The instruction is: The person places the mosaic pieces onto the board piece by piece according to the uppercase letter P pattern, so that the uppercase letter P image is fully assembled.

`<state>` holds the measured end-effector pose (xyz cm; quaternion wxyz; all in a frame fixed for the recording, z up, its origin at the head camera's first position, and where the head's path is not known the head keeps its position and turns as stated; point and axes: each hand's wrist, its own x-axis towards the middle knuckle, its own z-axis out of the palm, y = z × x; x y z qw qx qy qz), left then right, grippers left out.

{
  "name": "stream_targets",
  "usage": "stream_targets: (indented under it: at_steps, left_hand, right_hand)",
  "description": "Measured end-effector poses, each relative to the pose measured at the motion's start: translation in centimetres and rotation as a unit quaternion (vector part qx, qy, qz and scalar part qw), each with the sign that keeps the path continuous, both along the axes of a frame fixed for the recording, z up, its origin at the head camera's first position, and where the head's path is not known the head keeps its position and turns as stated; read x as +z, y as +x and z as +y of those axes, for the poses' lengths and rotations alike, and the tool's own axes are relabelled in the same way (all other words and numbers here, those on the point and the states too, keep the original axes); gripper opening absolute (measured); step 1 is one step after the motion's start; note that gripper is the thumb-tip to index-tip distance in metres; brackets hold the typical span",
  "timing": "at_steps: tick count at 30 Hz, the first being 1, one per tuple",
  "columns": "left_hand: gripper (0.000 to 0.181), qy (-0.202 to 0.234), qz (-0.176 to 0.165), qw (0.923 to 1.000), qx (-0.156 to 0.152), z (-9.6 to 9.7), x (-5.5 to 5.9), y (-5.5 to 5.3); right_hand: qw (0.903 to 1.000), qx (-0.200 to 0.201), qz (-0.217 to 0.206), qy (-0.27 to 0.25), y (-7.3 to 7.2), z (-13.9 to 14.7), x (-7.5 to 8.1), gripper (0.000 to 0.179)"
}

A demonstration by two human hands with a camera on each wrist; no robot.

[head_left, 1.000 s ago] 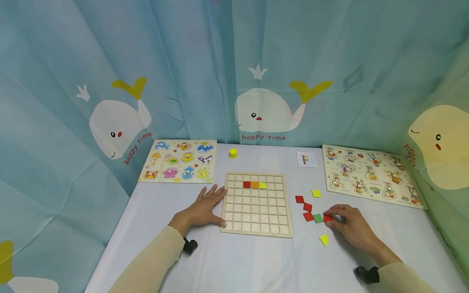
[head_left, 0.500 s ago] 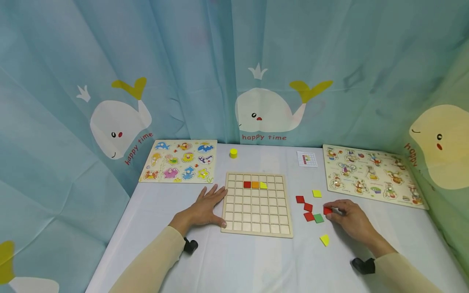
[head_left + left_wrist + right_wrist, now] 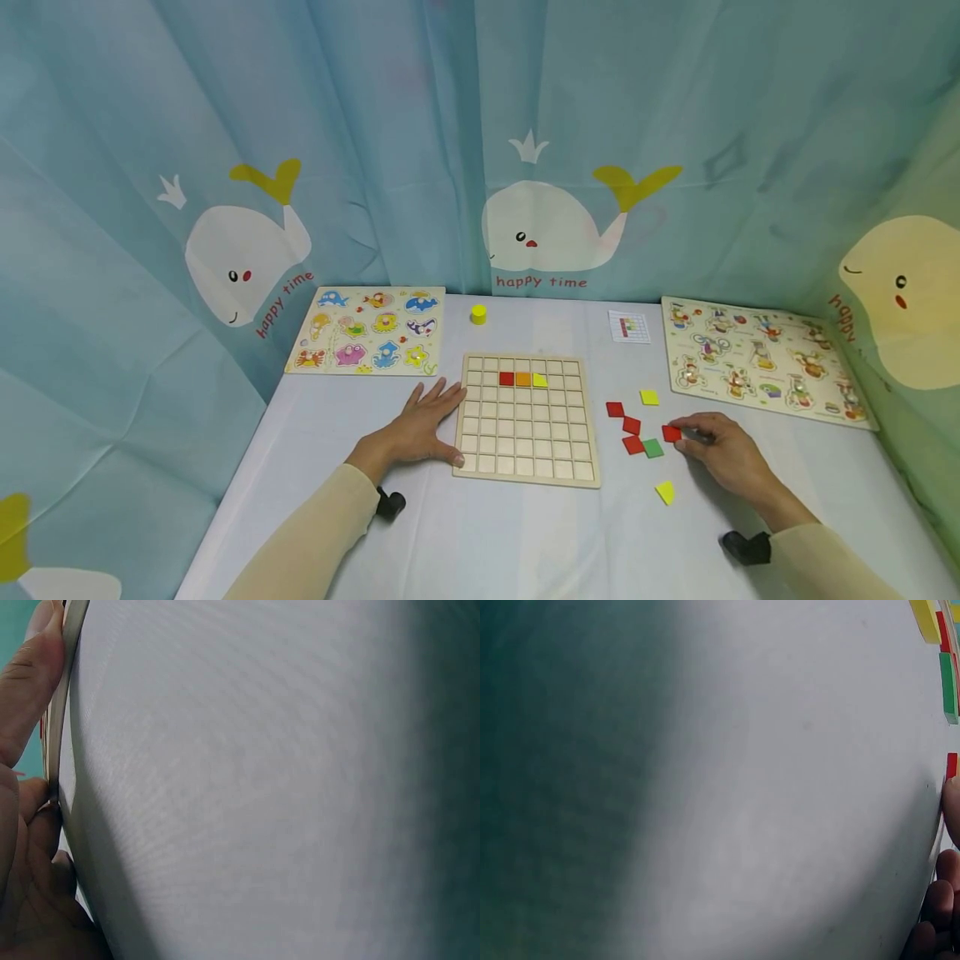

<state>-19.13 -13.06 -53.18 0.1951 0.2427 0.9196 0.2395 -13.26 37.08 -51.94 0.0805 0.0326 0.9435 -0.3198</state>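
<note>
A wooden grid board (image 3: 525, 417) lies in the middle of the table, bearing a red, an orange and a yellow piece in one of its upper rows. My left hand (image 3: 420, 427) rests spread along the board's left edge; in the left wrist view its thumb (image 3: 30, 690) lies against that edge. To the board's right, my right hand (image 3: 729, 460) has thumb and forefinger at the right side of a red square tile (image 3: 671, 433). The right wrist view shows a thumb (image 3: 952, 806) right at the tile's edge. Beside it lie a green tile (image 3: 652, 448) and several red tiles (image 3: 633, 445).
Yellow pieces lie above (image 3: 648, 397) and below (image 3: 665, 492) the red tiles. Farther back are a small pattern card (image 3: 628, 327), a yellow cylinder (image 3: 478, 314), a sea-animal puzzle (image 3: 367, 330) at left and another picture puzzle (image 3: 765, 358) at right. Curtains (image 3: 420, 167) border the table.
My right hand slid the red tile away from the green one, slightly toward the back; its fingertips then shifted a little right, showing more of the tile. My left hand stayed put.
</note>
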Motion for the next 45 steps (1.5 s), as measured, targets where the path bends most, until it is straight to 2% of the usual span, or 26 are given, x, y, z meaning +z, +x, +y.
stream_targets:
  at_steps: [6,13,24,33,45]
  left_hand:
    - [0.12,0.001,0.002,1.0,0.001,0.0,0.1,0.1]
    - [0.121,0.006,0.002,1.0,0.003,0.0,-0.1,0.1]
    - [0.121,0.005,-0.002,1.0,0.003,0.0,0.0,0.1]
    - [0.12,0.004,-0.004,1.0,0.005,0.0,0.0,0.1]
    - [0.12,-0.004,-0.005,0.9999,0.008,0.1,0.1,0.0]
  right_hand:
    - [0.9999,-0.008,-0.01,-0.005,0.0,0.0,0.0,0.043]
    - [0.9999,-0.013,0.001,-0.002,0.0,0.0,-0.1,0.04]
    - [0.9992,-0.033,0.01,-0.019,0.3,-0.1,-0.1,0.046]
    - [0.9958,-0.063,0.067,-0.003,0.4,-0.4,-0.3,0.038]
    - [0.9938,-0.059,0.093,-0.014,0.3,-1.6,0.3,0.037]
